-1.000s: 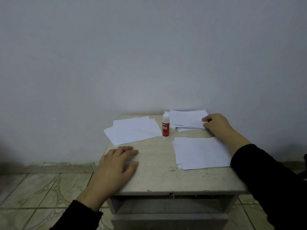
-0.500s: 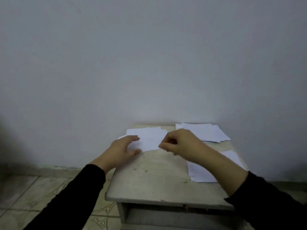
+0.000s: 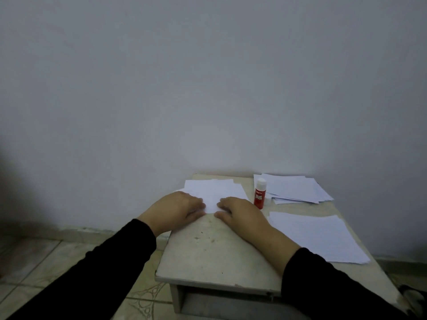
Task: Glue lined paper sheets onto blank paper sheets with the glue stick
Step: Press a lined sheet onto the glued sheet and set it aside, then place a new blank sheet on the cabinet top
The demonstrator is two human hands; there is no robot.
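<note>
A stack of blank white sheets [image 3: 215, 189] lies at the back left of the small table [image 3: 208, 252]. My left hand [image 3: 180, 207] and my right hand [image 3: 240, 213] both rest on its near edge, fingers fairly straight and fingertips facing each other across a small gap. The red glue stick [image 3: 259, 197] with a white top stands upright just right of my right hand, untouched. A stack of lined sheets [image 3: 316, 236] lies on the table's right side, beside my right forearm.
Another pile of paper sheets [image 3: 298, 188] lies fanned at the back right, against the wall. A small white cap [image 3: 267, 201] sits next to the glue stick. The table's near left edge drops to a tiled floor [image 3: 46, 257].
My right hand left the back-right pile and came across to the blank stack. My left hand moved up from the table's front left to the same stack. The view shifted left.
</note>
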